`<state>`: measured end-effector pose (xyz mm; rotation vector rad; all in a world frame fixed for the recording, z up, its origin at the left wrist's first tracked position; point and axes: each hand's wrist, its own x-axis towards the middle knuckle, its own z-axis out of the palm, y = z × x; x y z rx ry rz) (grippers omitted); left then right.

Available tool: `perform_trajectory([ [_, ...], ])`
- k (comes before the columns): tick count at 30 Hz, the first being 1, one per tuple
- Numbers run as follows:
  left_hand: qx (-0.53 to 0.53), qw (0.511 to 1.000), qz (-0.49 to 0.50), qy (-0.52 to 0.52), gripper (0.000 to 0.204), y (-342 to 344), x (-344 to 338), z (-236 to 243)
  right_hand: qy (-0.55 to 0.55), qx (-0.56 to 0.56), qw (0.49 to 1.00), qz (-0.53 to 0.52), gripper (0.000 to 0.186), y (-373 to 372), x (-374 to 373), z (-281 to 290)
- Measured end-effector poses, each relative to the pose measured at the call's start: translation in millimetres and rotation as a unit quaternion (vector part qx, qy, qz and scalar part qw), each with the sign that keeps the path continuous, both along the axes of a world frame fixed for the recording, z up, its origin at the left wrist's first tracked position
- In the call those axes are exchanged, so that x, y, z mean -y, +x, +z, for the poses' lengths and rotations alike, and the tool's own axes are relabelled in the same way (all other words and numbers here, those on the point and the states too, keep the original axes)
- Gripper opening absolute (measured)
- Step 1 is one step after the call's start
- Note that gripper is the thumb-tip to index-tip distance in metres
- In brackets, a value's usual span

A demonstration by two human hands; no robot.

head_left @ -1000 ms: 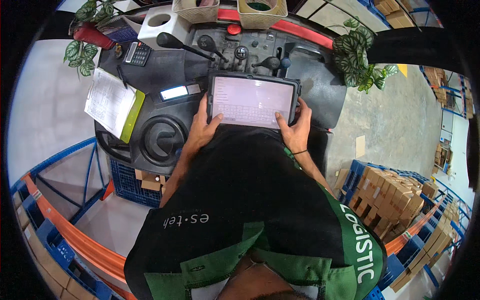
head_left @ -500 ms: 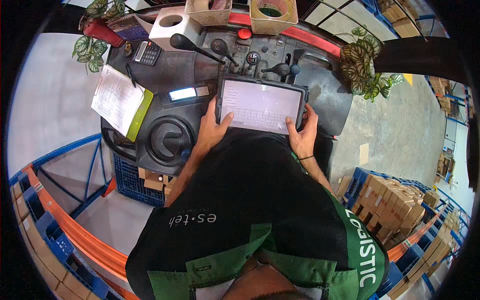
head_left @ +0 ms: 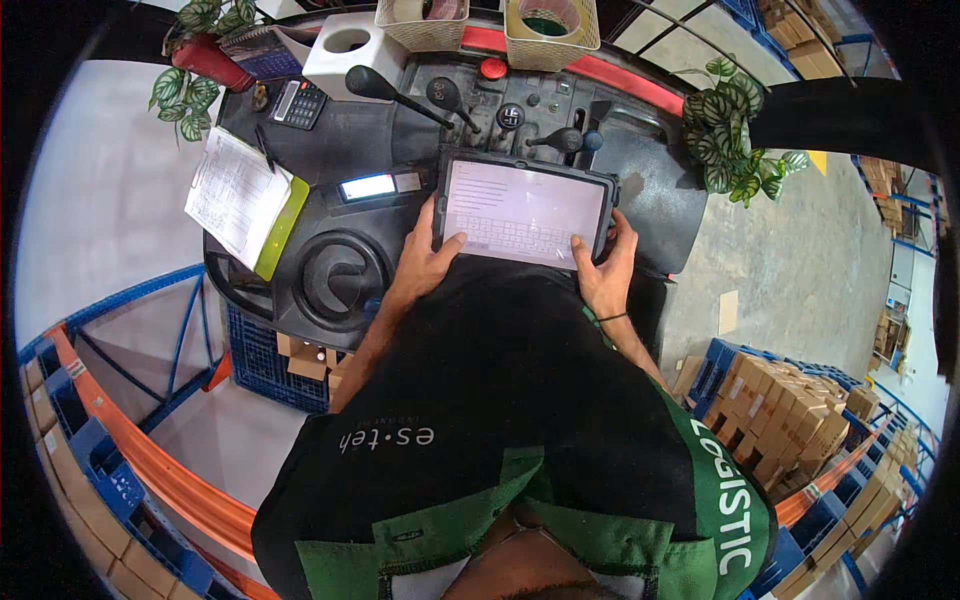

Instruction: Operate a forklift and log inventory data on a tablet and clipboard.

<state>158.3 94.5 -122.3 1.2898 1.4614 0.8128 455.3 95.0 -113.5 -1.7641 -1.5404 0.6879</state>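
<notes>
One flat rectangular tablet in a black case (head_left: 525, 208) lay between the bare left hand (head_left: 428, 258) and the bare right hand (head_left: 607, 272), at the near edge of the black plastic console (head_left: 350, 140) — each half-curled, gripping its own side, thumbs over the lower corners. Toward the console's left edge were one lime-green clipboard (head_left: 285, 232) and one dark calculator (head_left: 298, 104); along the far edge, two cream woven baskets (head_left: 545, 56).

The person wears a black shirt (head_left: 500, 380), which has a green collar (head_left: 610, 538) with a light grey inner side (head_left: 412, 585). At the right runs a green panel (head_left: 706, 520) with large white lettering (head_left: 735, 508); the left chest carries smaller pale lettering (head_left: 388, 438). A thin dark band (head_left: 612, 317) goes around the right wrist.
</notes>
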Motion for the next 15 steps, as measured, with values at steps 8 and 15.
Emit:
perform_trajectory([
  [8, -0.047, 0.998, 0.032, 0.006, 0.076, 7.9, 1.0, -5.4, -0.014, 0.014, 1.0, -0.009, 0.077, -3.9, 2.3, 0.1],
  [15, -0.078, 0.995, 0.058, 0.003, 0.078, 15.4, -2.4, 2.6, -0.002, 0.018, 1.0, 0.004, 0.081, -5.8, 0.2, 1.2],
])
